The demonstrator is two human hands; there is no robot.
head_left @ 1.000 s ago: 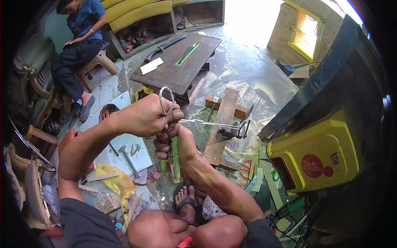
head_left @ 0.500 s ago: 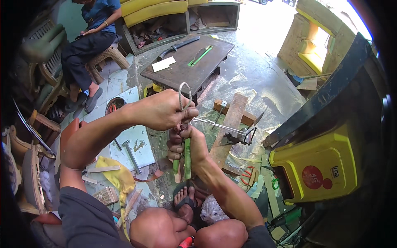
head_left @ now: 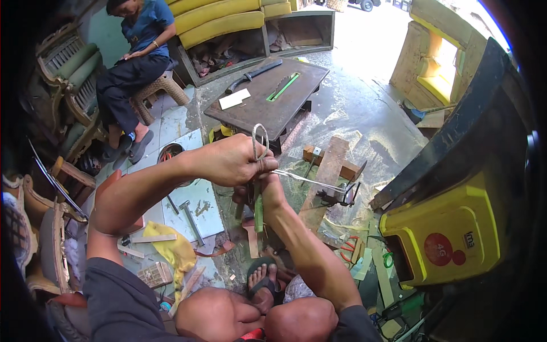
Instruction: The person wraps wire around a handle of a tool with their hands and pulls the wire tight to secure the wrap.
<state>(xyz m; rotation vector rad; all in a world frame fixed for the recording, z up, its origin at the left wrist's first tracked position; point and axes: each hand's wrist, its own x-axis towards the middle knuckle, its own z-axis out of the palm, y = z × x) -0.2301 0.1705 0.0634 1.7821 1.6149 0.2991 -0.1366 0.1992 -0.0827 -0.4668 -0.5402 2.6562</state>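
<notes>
My left hand [head_left: 231, 159] is closed around a cord, and a stiff grey loop of it [head_left: 266, 139] stands up above the fingers. Just below, my right hand [head_left: 272, 196] grips green-handled pliers [head_left: 258, 214]; their jaws are hidden by my hands. Both hands are close together in front of my knees. From them, pale cord strands [head_left: 307, 179] run to the right, taut, to a small dark metal clamp-like device [head_left: 336, 197]. That device sits beside a wooden board [head_left: 326, 171] on the floor.
A low dark table [head_left: 239, 117] with a saw blade in a green slot stands ahead, a long knife [head_left: 256, 74] on it. A person [head_left: 142, 62] sits at far left. A hammer [head_left: 194, 222] and yellow cloth [head_left: 171, 251] lie left; a yellow casing [head_left: 444, 239] stands right.
The view has shifted, so the surroundings appear lower and further right. My hands have drawn closer together, and less of the green handles shows. The cord stays stretched to the metal device.
</notes>
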